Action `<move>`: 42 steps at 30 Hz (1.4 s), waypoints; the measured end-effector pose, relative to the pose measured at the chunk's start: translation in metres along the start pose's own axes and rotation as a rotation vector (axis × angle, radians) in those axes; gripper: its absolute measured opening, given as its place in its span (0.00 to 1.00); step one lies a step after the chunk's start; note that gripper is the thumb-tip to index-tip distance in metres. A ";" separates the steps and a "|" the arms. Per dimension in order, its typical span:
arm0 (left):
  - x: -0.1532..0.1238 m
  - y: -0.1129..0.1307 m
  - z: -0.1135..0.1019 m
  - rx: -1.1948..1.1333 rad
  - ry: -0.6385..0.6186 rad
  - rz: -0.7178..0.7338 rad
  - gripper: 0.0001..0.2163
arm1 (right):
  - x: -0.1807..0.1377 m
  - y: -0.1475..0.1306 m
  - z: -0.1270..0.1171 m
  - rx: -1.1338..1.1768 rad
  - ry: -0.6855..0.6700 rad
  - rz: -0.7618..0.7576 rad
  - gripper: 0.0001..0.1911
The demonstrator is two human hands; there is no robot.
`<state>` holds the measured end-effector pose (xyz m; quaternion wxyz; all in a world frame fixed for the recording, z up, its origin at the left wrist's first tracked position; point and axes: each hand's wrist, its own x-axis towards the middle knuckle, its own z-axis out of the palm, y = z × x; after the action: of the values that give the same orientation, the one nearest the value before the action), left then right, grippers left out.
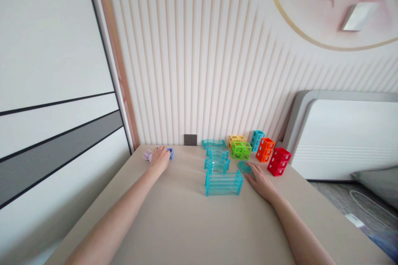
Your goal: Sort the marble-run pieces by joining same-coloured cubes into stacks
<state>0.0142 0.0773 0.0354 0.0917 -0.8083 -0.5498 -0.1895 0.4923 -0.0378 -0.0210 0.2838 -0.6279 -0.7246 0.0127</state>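
Note:
At the far left of the table, my left hand (160,159) has its fingers curled down against a small blue plastic block (171,153), partly hidden by the hand. A pale lilac piece (148,155) lies just left of these fingers. My right hand (260,181) rests low on the tabletop with its fingers stretched out, the fingertips at a flat, round translucent teal piece (244,167). Between the hands, translucent teal track pieces stand in a column: a straight stack (224,184) in front, and curved stacks (217,165) behind it.
Hollow blocks stand at the back right: green (241,150), yellow (236,138), blue (257,140), orange (265,150) and red (279,162). Behind the table (186,223) are a ribbed wall and a dark socket (190,140). A white cabinet (56,70) borders the left; a bed headboard (348,132) the right.

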 end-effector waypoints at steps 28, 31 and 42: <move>-0.023 0.041 -0.039 -1.287 0.403 -0.058 0.11 | 0.002 -0.049 -0.029 0.215 0.505 -0.017 0.15; -0.038 0.061 -0.061 -1.070 0.389 0.190 0.06 | 0.001 -0.095 -0.037 0.291 0.551 -0.079 0.13; -0.074 0.127 -0.096 -0.571 0.304 0.760 0.01 | -0.040 -0.235 -0.046 0.132 0.170 -0.497 0.29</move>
<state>0.0876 -0.0680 0.1001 0.0081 -0.9076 -0.1228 -0.4013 0.3019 -0.1394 0.0904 0.3783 -0.4099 -0.8276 -0.0626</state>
